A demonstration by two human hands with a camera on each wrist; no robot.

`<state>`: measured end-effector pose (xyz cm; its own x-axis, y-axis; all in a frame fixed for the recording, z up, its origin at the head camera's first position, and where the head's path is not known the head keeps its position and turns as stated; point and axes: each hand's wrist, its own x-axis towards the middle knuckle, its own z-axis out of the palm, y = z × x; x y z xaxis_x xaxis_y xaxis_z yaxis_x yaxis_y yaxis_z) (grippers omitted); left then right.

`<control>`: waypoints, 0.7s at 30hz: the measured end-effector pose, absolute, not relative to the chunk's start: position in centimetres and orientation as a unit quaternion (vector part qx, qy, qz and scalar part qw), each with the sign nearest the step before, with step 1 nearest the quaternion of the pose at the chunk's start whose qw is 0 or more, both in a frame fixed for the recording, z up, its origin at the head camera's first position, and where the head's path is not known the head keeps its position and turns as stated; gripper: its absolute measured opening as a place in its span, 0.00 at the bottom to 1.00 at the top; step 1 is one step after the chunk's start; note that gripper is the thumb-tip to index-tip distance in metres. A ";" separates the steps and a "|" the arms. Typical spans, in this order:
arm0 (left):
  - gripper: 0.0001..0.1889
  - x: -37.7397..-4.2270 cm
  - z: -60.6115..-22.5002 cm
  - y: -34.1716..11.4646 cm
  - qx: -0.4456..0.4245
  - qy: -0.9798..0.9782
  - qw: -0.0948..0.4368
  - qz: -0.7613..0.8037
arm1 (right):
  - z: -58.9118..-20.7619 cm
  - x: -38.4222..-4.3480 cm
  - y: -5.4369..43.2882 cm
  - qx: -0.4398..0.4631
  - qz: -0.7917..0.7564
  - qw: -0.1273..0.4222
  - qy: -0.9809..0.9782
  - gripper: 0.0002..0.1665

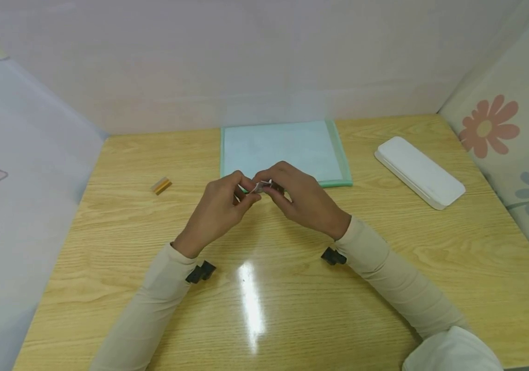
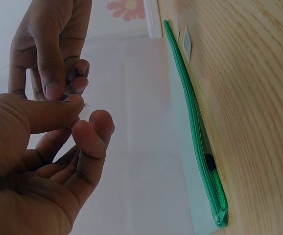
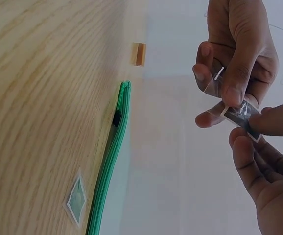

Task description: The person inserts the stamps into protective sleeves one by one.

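Note:
Above the table both hands meet at a small dark picture with a white border (image 3: 242,117), which looks like a stamp or tiny photo. My right hand (image 1: 302,198) pinches one end between thumb and forefinger. At the other end, my left hand (image 1: 220,206) pinches it, with a piece of clear film (image 3: 212,88) showing between its fingers. Fingers hide most of the picture in the left wrist view. Behind the hands lies a pale zip pouch with green edging (image 1: 283,147).
A small green white-bordered picture (image 3: 76,200) lies near the pouch's front edge. Left of the pouch is a little orange-brown piece (image 1: 162,186) with a clear part. A white lidded case (image 1: 419,170) rests at the right. Fabric walls stand behind and beside the wooden table (image 1: 292,309).

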<state>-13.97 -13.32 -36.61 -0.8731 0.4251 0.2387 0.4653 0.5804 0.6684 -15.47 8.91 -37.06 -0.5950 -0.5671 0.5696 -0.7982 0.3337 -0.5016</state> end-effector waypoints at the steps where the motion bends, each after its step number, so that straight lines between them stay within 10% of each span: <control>1: 0.08 -14.0 -36.6 -13.3 -0.249 -0.889 0.026 -0.383 | -37.0 -15.5 8.9 0.424 0.389 0.150 -0.804 0.14; 21: 0.07 -13.9 -36.4 -13.4 -0.243 -0.884 0.025 -0.398 | -37.3 -15.6 8.9 0.412 0.375 0.196 -0.807 0.06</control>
<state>-13.93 -13.36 -36.37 -0.8807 0.4096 0.2381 0.4498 0.5651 0.6916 -15.61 8.87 -37.31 -0.5842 -0.5177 0.6250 -0.8116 0.3788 -0.4448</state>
